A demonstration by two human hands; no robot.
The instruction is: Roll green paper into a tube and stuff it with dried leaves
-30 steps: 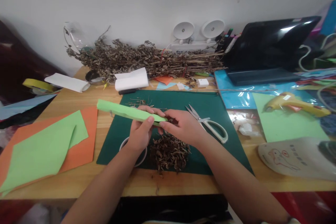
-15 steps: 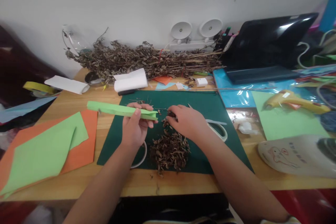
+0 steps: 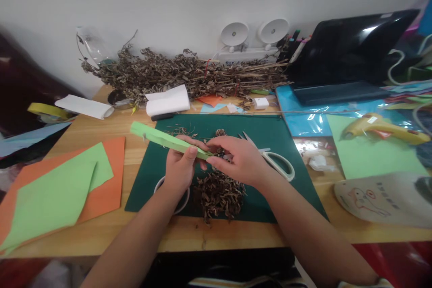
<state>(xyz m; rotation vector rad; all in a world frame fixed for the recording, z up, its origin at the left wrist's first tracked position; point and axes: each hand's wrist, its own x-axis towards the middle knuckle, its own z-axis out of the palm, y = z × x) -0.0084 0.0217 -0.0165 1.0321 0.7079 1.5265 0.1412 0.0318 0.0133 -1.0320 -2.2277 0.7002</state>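
A long folded strip of light green paper [image 3: 157, 138] slants across the mat, gripped by my left hand [image 3: 182, 162] with the thumb on top. Its right end meets the fingers of my right hand [image 3: 234, 157], which are curled closed around dark bits of dried leaves [image 3: 220, 152] at that end. The fingertips partly hide these bits. Below both hands lies a heap of crumbled dried leaves [image 3: 219, 195] on the green cutting mat [image 3: 270, 207]. A white ring [image 3: 184, 202], perhaps a tape roll, is partly covered by my left wrist.
White-handled scissors [image 3: 278, 166] lie right of my right hand. Dried plant stalks [image 3: 175, 74] are piled along the wall. Green and orange paper sheets [image 3: 50, 193] lie at left. At right are a yellow glue gun [image 3: 381, 128] and a white bottle [image 3: 378, 198].
My right hand has come from the leaves on the mat to the paper strip's right end. My left hand has moved slightly right, and the strip now tilts more steeply down to the right.
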